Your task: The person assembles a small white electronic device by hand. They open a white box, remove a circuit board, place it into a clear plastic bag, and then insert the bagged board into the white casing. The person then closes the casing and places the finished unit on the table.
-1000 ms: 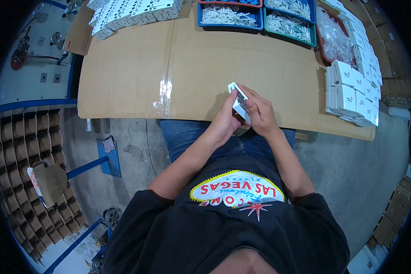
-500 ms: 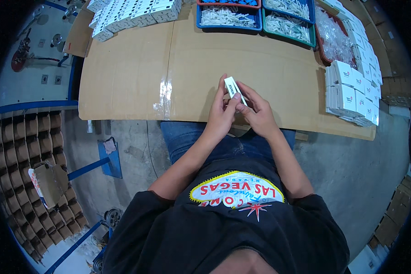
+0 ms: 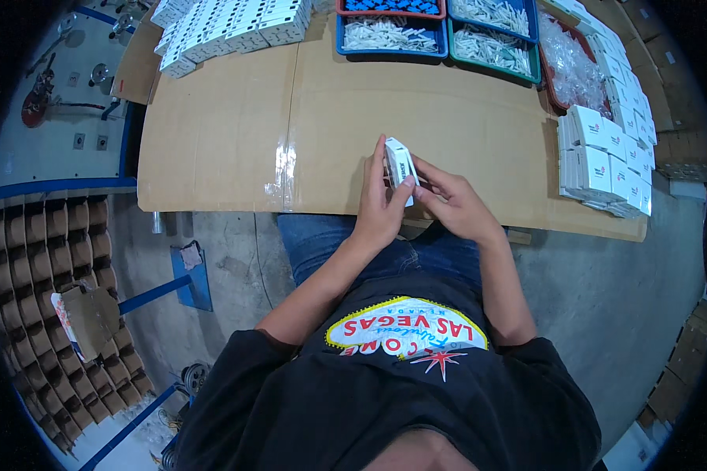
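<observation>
Near the front edge of the cardboard-covered desk (image 3: pixel 212 141), the left hand (image 3: pixel 379 212) and right hand (image 3: pixel 462 210) together grip a small white printed carton (image 3: pixel 401 162), held between them, left thumb against its face.

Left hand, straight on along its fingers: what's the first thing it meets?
Beyond the small white box it holds, the left hand would probably meet the near wall of the lower blue tray; its height is unclear, so it might pass above.
</observation>
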Available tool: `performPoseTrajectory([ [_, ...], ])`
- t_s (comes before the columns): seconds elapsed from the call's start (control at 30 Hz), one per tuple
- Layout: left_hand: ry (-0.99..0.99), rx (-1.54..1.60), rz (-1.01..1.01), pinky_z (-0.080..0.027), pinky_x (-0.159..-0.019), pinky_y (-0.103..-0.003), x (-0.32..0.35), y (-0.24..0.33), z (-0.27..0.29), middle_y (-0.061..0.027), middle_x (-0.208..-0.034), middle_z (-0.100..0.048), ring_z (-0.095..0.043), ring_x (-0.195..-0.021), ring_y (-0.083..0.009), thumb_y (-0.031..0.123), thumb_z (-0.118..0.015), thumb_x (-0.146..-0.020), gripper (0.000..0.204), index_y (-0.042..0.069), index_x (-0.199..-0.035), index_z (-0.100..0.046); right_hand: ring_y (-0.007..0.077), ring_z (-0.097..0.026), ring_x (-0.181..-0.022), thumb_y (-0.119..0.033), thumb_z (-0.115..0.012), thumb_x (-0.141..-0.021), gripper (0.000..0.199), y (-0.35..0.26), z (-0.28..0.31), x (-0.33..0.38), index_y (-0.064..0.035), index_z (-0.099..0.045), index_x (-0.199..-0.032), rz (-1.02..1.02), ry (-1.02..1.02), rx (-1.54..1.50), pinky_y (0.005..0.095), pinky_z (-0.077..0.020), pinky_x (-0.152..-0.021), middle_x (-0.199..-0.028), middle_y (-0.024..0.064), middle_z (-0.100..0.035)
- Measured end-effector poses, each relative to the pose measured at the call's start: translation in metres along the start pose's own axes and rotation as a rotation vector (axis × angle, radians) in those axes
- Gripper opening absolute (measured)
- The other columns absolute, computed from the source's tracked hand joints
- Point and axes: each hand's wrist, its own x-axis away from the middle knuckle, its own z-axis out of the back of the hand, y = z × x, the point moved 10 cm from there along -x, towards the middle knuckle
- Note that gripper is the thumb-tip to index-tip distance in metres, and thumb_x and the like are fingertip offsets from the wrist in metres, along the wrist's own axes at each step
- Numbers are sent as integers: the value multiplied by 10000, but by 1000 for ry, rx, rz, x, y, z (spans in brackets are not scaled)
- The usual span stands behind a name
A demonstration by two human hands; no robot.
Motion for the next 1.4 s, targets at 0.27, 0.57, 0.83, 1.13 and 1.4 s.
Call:
performPoseTrajectory([
  [0.27,-183,-244,-150,-459,-1043,-380,-10,11,-14,-161,-1466,-435,-556,-1213,-247,96,-753,-888,928,48,-1637,-208,261,-682,-1157,-35,-635,-920,715,-24,19,10,-146,-390,-1582,-77,45,128,368,-575,-876,-1365,182,-641],
  [0.57,-240,-47,1,-472,-1076,-402,-11,-9,-9,-173,-1547,-393,-546,-1294,-265,72,-857,-775,1078,12,-1627,-199,403,-721,-867,-61,-617,-941,608,-23,20,13,-129,-443,-1519,83,129,317,439,-549,-748,-1088,262,-696],
  [0.83,-181,-35,17,-463,-1106,-415,-7,-14,-2,-172,-1589,-358,-532,-1326,-284,23,-846,-734,1082,-2,-1616,-222,437,-679,-710,-52,-625,-929,573,-24,12,10,-101,-468,-1478,35,153,472,471,-512,-650,-786,260,-648],
  [1.13,-179,-6,39,-464,-1113,-421,-3,-15,-3,-163,-1595,-352,-531,-1330,-288,25,-842,-728,1103,11,-1625,-200,420,-671,-675,-47,-619,-925,559,-26,11,12,-94,-484,-1465,32,187,454,458,-508,-627,-756,245,-634],
  [1.4,-110,40,-37,-420,-1161,-447,-8,-10,0,-181,-1478,-425,-519,-1339,-306,75,-858,-695,1085,-7,-1576,-232,433,-677,-1000,-15,-580,-941,636,-43,7,10,-121,-423,-1549,152,175,334,458,-530,-838,-1217,256,-654],
])
